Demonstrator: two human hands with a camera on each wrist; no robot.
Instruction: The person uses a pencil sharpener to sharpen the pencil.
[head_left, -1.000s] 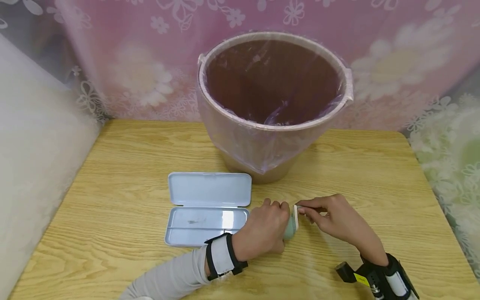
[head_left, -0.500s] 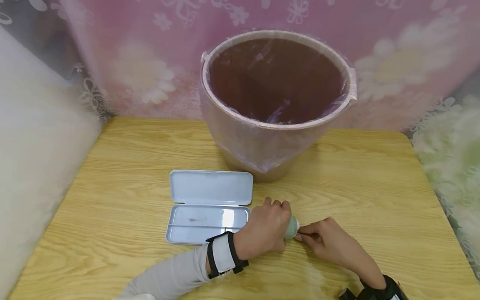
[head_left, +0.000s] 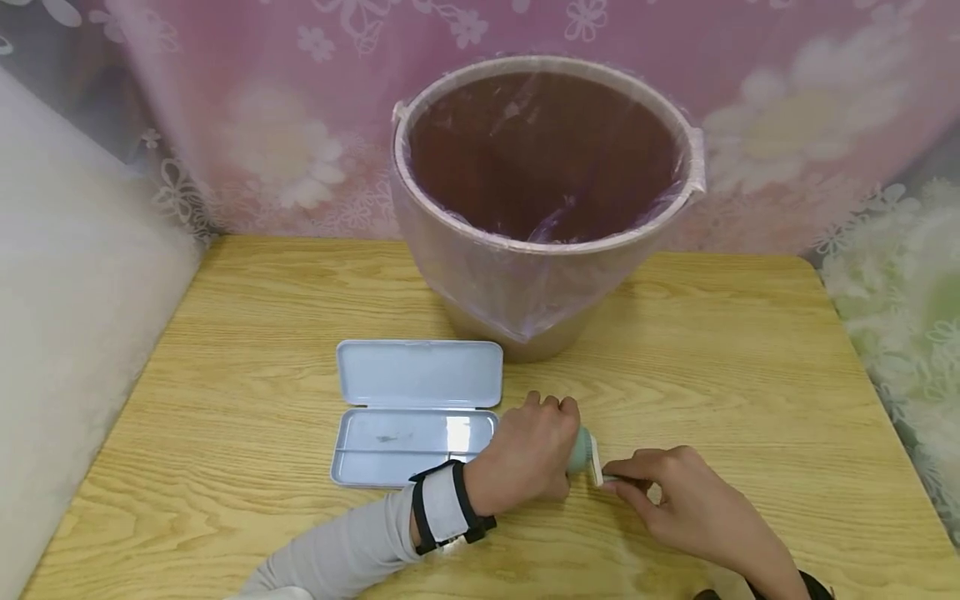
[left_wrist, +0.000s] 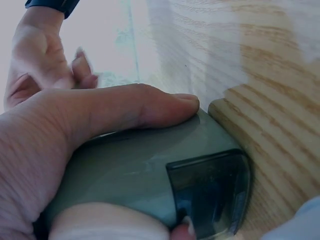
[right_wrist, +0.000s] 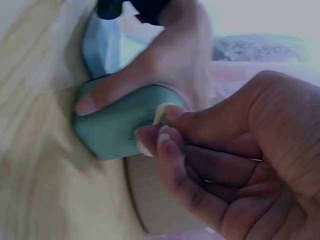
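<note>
On the table, my left hand (head_left: 528,454) grips a green pencil sharpener (head_left: 580,452), its fingers wrapped over the body and hiding most of it. A dark see-through drawer (left_wrist: 207,195) shows at one end of the sharpener in the left wrist view. From the other end sticks a white crank (head_left: 596,462), whose handle the thumb and fingers of my right hand (head_left: 690,504) pinch. In the right wrist view those fingertips cover the handle. Whether a pencil sits in the sharpener cannot be seen.
Left of the sharpener lies an opened light blue pencil case (head_left: 420,375), its divided tray partly behind my left wrist. A large bin (head_left: 525,292) with a clear plastic liner stands behind, near the curtain (head_left: 277,125). The wooden table (head_left: 750,358) extends to the right.
My right hand has brought the crank round from its upper position to a lower one, moving down toward the table's near side. The left hand stays on the sharpener.
</note>
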